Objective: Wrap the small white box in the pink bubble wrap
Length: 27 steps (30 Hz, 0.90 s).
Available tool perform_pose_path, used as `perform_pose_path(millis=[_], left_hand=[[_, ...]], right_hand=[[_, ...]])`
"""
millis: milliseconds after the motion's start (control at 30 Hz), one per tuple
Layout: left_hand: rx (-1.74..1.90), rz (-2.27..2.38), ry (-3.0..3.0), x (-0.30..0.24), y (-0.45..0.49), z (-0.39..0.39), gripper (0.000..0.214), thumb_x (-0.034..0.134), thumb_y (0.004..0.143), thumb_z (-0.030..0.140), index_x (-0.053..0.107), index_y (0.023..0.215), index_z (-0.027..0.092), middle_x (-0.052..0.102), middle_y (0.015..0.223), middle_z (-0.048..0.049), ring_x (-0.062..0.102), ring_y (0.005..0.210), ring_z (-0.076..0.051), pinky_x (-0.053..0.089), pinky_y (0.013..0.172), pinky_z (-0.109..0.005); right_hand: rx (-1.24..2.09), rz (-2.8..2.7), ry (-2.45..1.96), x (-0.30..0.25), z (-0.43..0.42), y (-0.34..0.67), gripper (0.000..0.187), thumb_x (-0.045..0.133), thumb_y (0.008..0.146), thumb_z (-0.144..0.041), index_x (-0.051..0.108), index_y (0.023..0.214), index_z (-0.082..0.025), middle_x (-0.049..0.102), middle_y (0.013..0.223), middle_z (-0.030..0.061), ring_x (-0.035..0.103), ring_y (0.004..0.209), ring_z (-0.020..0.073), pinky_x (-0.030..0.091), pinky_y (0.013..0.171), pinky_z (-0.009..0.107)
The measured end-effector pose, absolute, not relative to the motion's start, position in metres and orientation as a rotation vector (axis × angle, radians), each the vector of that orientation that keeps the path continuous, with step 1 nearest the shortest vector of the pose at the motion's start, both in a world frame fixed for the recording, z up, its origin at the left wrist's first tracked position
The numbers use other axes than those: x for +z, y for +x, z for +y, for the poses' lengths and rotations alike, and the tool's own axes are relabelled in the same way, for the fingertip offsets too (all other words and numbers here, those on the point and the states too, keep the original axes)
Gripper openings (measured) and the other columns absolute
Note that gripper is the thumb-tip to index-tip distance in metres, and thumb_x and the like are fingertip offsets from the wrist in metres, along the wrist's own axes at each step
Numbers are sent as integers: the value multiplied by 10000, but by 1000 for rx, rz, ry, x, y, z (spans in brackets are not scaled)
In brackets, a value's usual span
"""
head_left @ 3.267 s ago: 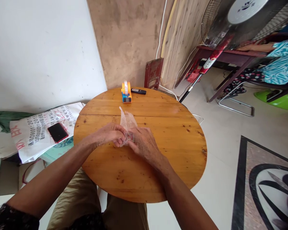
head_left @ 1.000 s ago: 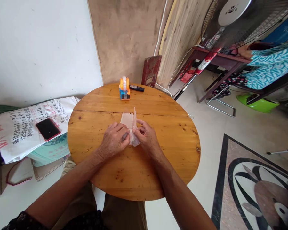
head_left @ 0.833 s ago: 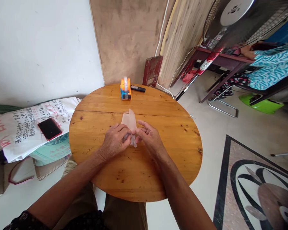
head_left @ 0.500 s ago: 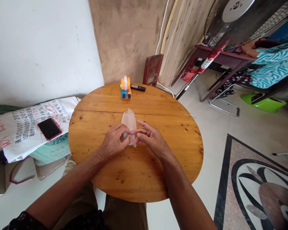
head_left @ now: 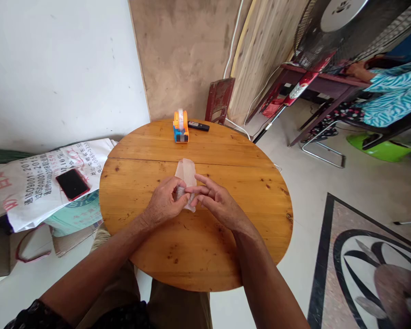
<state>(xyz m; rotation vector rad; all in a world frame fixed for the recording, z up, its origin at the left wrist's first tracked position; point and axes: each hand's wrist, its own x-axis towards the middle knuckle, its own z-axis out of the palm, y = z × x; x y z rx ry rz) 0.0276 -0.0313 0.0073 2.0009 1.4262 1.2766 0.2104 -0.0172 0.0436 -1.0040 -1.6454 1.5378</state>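
Observation:
Over the middle of the round wooden table (head_left: pixel 205 256), both hands are at a whitish, translucent wrap (head_left: pixel 185 170). Its flat end points away from me, and the crumpled near part (head_left: pixel 191 204) lies between my hands. My left hand (head_left: pixel 167 196) is closed on the crumpled part, thumb and index finger pinching it from the left. From the right, my right hand (head_left: pixel 216 201) grips its edge with thumb and fingertips, one finger stretched out above. My fingers hide whatever may be inside the wrap.
At the table's far edge stand an orange and blue tape dispenser (head_left: pixel 181 128) and a black handheld device (head_left: pixel 198 126). A phone (head_left: pixel 72 184) lies on white sacks (head_left: pixel 27 201) at left. A fan (head_left: pixel 304 82) and a seated person (head_left: pixel 393 98) are at right.
The flat end of the wrap looks smoother and rounder at its tip. My fingers have shifted only slightly around the crumpled part. The whole view has moved a little.

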Motion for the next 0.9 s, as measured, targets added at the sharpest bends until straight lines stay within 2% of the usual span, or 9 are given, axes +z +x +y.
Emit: perform_pose_path(millis=[267,400,500,667,767,900], left_hand=[[1273,1435,2034,0,26,-28,155,605,747,159,587,897,194,592,851,-6,527,680,-126,434,616,-250],[1233,1436,2040,0,26,-27,191,613,729,160,591,915,199,609,923,-20,559,718,-133,457,636,-255],[1239,1406,2044,2,25,-27,169,612,734,156,590,896,197,608,922,-26,561,713,-133,466,634,-256],[1241,1419,2078,2,26,-28,222,619,735,158,593,951,204,614,992,-41,595,786,-158,510,690,-285],[1272,1411,2099,0,27,-27,253,617,739,157,597,986,208,616,1075,-60,637,899,-185,538,765,-309],[1314,1380,2138,-3,27,-26,258,620,732,141,615,981,208,621,1143,-84,652,1022,-215,540,881,-349]], right_hand=[[1520,-1642,-989,40,-12,209,640,584,804,-283,412,1408,-161,718,1091,118,635,672,130,489,658,291],[1417,-1583,-1024,38,-7,213,552,624,801,-323,481,1314,-176,715,972,72,601,628,114,467,610,270],[1323,-1590,-1068,38,-4,215,466,631,791,-316,537,1226,-178,697,900,39,597,635,112,483,634,274],[1091,-1922,-1150,45,2,210,421,556,799,-200,593,1218,-178,728,943,62,632,781,156,509,746,310],[1034,-2031,-1176,50,11,209,462,514,795,-162,584,1251,-175,738,928,55,630,728,150,512,730,307],[952,-1927,-1230,51,35,216,407,531,811,-224,599,1207,-156,733,916,69,632,713,153,517,725,316]])
